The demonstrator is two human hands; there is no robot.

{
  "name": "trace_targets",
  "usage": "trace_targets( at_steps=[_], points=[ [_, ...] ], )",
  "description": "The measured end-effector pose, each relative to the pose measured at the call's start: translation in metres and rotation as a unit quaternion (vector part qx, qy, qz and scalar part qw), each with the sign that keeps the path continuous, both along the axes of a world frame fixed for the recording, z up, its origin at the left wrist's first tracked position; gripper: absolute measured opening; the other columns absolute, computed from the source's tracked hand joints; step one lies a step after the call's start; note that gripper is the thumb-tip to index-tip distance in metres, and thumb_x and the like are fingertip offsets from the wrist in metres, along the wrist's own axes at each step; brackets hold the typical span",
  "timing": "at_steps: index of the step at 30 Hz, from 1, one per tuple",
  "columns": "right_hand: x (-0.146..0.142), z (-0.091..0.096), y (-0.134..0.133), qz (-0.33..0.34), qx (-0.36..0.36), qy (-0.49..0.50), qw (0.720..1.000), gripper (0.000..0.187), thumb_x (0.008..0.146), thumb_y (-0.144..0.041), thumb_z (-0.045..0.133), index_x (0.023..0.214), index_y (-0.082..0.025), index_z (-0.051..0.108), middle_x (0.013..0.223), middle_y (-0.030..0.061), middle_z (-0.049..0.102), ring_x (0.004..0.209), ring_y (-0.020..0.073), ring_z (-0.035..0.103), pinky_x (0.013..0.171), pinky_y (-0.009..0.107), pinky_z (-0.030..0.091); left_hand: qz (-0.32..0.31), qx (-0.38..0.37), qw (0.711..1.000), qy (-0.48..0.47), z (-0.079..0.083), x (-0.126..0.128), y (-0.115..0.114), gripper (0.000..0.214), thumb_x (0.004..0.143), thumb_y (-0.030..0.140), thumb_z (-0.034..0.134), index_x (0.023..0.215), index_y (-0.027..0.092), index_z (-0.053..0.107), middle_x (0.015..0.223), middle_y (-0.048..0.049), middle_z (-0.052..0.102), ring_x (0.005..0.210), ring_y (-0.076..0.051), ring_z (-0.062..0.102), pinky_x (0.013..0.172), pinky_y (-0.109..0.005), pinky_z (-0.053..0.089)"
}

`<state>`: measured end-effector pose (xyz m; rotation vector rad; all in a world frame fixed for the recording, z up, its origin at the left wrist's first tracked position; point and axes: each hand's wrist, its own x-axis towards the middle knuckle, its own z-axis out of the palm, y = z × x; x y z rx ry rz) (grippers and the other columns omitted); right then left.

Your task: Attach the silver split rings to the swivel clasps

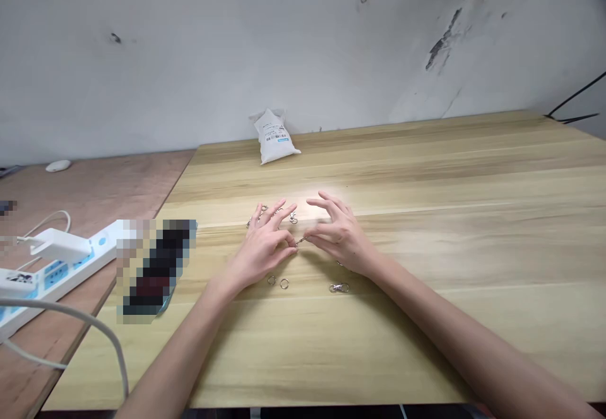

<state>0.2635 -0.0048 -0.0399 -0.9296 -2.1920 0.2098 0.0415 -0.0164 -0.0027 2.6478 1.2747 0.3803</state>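
Note:
My left hand (pixel 265 242) and my right hand (pixel 338 233) meet over the middle of the light wooden table (pixel 426 217). Thumb and forefinger of each hand pinch a small metal clasp piece (pixel 300 240) between them; the other fingers are spread. Two small metal rings (pixel 278 282) lie on the table just below my left hand. A metal lobster clasp (pixel 339 288) lies below my right wrist. Several more metal pieces (pixel 263 212) lie behind my left fingers, partly hidden.
A white sealed packet (pixel 276 136) leans near the wall at the table's back edge. To the left, a white power strip (pixel 57 267) with a plugged charger (pixel 59 244) and cables lies across a darker table. A blurred dark object (pixel 154 267) sits beside it.

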Motion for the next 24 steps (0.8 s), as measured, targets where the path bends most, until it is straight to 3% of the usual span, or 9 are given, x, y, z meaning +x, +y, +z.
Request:
trace_targets(
  at_steps=[7, 24],
  points=[
    [0.0005, -0.0005, -0.0005, 0.008, -0.005, -0.019, 1.000, 0.013, 0.090, -0.030, 0.063, 0.087, -0.029, 0.076, 0.137, 0.0085, 0.051, 0.140, 0.0323, 0.033, 0.109, 0.055, 0.033, 0.003, -0.008, 1.000, 0.000, -0.0001, -0.0007, 0.0004, 0.013, 0.089, 0.027, 0.063, 0.080, 0.022, 0.071, 0.154, -0.0024, 0.040, 0.149, -0.029, 0.020, 0.119, -0.064, 0.010],
    [-0.0015, 0.0037, -0.0019, 0.004, 0.001, -0.003, 1.000, 0.013, 0.090, -0.029, 0.063, 0.086, -0.029, 0.075, 0.133, 0.0084, 0.053, 0.138, 0.0311, 0.036, 0.104, 0.053, 0.039, 0.000, 0.002, 1.000, -0.013, -0.0032, -0.0047, 0.0011, 0.013, 0.090, 0.028, 0.062, 0.082, 0.024, 0.071, 0.154, -0.0017, 0.039, 0.149, -0.028, 0.019, 0.119, -0.064, 0.010]
  ],
)
